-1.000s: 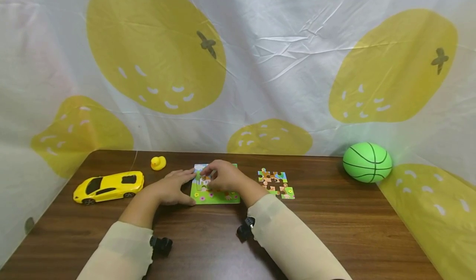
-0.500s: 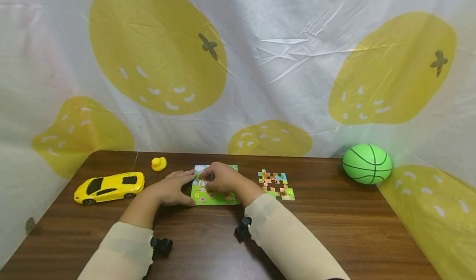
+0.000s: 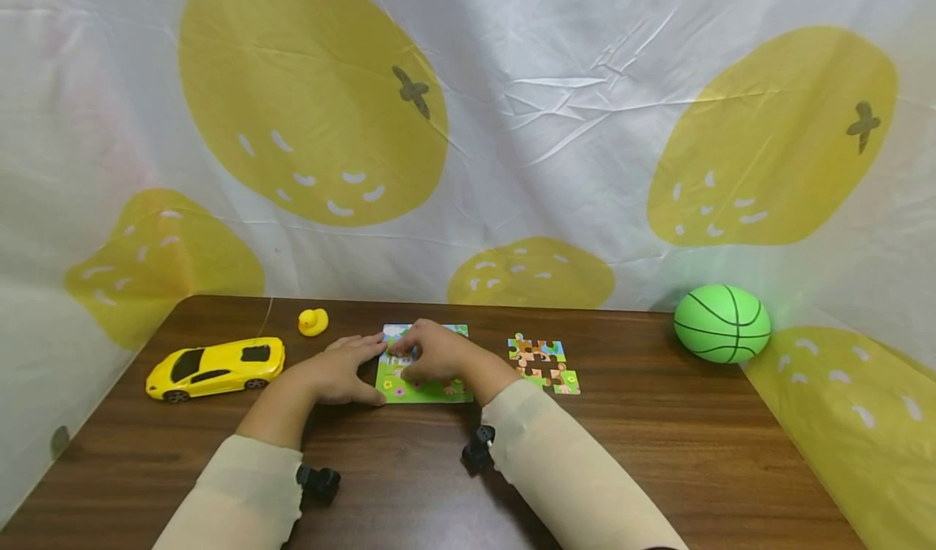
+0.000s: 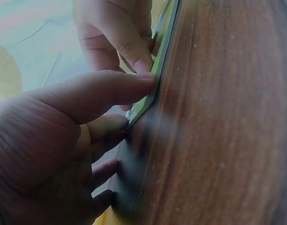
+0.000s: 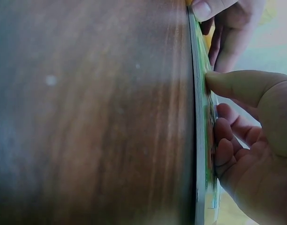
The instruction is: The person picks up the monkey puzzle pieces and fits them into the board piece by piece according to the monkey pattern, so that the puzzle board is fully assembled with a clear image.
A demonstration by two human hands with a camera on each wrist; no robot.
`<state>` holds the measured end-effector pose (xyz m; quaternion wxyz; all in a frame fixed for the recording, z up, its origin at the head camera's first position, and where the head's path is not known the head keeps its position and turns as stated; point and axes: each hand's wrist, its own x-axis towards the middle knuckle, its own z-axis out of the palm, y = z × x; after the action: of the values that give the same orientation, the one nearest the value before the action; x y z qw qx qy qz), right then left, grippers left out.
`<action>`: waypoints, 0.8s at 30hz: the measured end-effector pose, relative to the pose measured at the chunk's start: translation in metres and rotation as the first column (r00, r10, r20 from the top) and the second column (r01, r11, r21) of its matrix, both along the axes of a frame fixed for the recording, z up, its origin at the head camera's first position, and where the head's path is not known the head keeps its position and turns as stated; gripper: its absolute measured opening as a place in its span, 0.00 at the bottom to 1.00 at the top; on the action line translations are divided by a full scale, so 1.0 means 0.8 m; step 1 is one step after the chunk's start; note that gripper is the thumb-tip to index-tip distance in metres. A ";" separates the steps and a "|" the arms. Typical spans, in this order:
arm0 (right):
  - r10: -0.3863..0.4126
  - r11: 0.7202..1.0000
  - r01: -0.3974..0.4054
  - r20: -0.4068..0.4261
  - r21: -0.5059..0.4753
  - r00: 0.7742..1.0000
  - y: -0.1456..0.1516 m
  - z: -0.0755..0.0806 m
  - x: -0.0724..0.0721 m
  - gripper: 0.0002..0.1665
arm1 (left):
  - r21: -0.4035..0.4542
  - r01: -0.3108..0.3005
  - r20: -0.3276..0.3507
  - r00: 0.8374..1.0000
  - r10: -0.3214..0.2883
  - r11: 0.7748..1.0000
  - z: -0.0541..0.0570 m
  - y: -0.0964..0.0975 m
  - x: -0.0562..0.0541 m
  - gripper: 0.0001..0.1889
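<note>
Spread wide, my left hand (image 3: 340, 372) touches the jigsaw board (image 3: 427, 398) at left; my right hand (image 3: 439, 352) touches its middle, grip unclear.

right fingers (image 3: 409, 339) spread wider, it seems

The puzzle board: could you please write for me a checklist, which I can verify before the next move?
1. Puzzle board flat on the table: ok.
2. Left hand on the board: ok, it touches the board at its left side.
3. Right hand holding a piece: cannot tell, the hand covers that spot.
4. All pieces on the board: not ok, several loose pieces lie to its right, on the table.
5. Other toys off the board: ok, the car, duck and ball all stand apart from it.
</note>
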<state>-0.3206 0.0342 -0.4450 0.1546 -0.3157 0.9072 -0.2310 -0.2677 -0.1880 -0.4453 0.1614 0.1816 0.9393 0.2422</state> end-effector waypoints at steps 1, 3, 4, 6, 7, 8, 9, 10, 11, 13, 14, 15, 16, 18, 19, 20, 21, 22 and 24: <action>-0.001 1.000 0.001 -0.003 0.002 1.000 0.000 0.000 0.000 0.28 | 0.001 -0.001 0.000 1.000 0.001 1.000 0.000 0.000 0.000 0.52; -0.007 1.000 0.007 -0.005 0.006 1.000 -0.001 0.000 0.000 0.28 | 0.002 -0.002 0.000 1.000 0.002 1.000 -0.001 0.000 0.000 0.53; -0.010 1.000 0.010 -0.006 0.010 1.000 -0.001 0.000 0.000 0.28 | 0.003 -0.003 0.000 1.000 0.003 1.000 -0.001 0.000 0.000 0.53; -0.017 1.000 0.017 -0.005 0.017 1.000 -0.001 0.001 0.000 0.28 | 0.003 -0.002 0.000 1.000 0.002 1.000 -0.001 0.000 -0.001 0.53; -0.018 1.000 0.018 -0.003 0.022 1.000 -0.002 0.001 0.001 0.28 | 0.003 -0.002 0.001 1.000 0.002 1.000 -0.001 0.000 -0.001 0.53; -0.018 0.999 0.018 -0.003 0.026 1.000 -0.002 0.002 0.000 0.28 | 0.003 -0.003 0.001 1.000 0.003 1.000 -0.001 -0.001 -0.001 0.53; -0.016 0.999 0.016 -0.004 0.031 1.000 -0.002 0.002 0.001 0.28 | 0.002 -0.003 0.003 1.000 0.003 1.000 -0.001 -0.001 -0.001 0.53; -0.014 0.999 0.014 -0.002 0.034 1.000 -0.002 0.003 0.001 0.28 | 0.002 -0.003 0.004 1.000 0.003 1.000 -0.001 -0.001 -0.001 0.53; -0.014 0.999 0.013 0.004 0.037 1.000 -0.002 0.003 0.001 0.28 | 0.001 -0.002 0.004 1.000 0.002 1.000 -0.001 -0.001 -0.001 0.53; -0.009 0.999 0.009 0.008 0.039 1.000 -0.002 0.004 0.001 0.28 | 0.002 -0.001 0.005 1.000 0.001 1.000 -0.001 -0.002 -0.002 0.53; -0.010 0.999 0.010 0.012 0.038 1.000 -0.002 0.004 0.000 0.28 | 0.002 0.000 0.005 1.000 0.000 1.000 -0.001 -0.002 -0.002 0.53; -0.005 0.999 0.005 0.015 0.033 1.000 -0.002 0.004 0.000 0.28 | 0.002 0.002 0.004 1.000 -0.002 1.000 -0.002 -0.002 -0.002 0.53; -0.007 1.000 0.006 0.025 0.024 1.000 -0.001 0.005 -0.001 0.28 | 0.001 0.004 0.003 1.000 -0.004 1.000 -0.002 -0.002 -0.002 0.53; -0.016 1.000 0.017 0.053 -0.010 0.998 0.001 0.006 -0.001 0.28 | -0.003 0.003 0.004 1.000 -0.003 1.000 -0.002 -0.001 -0.003 0.53; -0.021 0.999 0.023 0.061 -0.026 0.998 0.004 0.008 -0.001 0.28 | -0.004 0.000 0.007 1.000 0.000 1.000 -0.002 -0.001 -0.003 0.53; -0.028 0.999 0.031 0.067 -0.043 0.997 0.007 0.009 -0.001 0.27 | -0.005 -0.003 0.011 1.000 0.004 1.000 -0.002 -0.001 -0.003 0.53; -0.034 0.997 0.040 0.078 -0.065 0.996 0.011 0.012 -0.001 0.27 | -0.008 -0.006 0.015 1.000 0.006 1.000 -0.002 -0.001 -0.003 0.53; -0.045 0.995 0.053 0.087 -0.083 0.995 0.015 0.015 0.000 0.27 | -0.010 -0.011 0.019 1.000 0.011 1.000 -0.001 -0.001 -0.003 0.53; -0.056 0.991 0.066 0.084 -0.114 0.995 0.026 0.021 0.002 0.26 | -0.008 -0.024 0.032 0.999 0.024 1.000 -0.001 0.000 -0.003 0.53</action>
<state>-0.3191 0.0553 -0.4284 0.1652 -0.2867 0.8944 -0.3008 -0.2702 -0.1883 -0.4462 0.1743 0.1659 0.9396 0.2432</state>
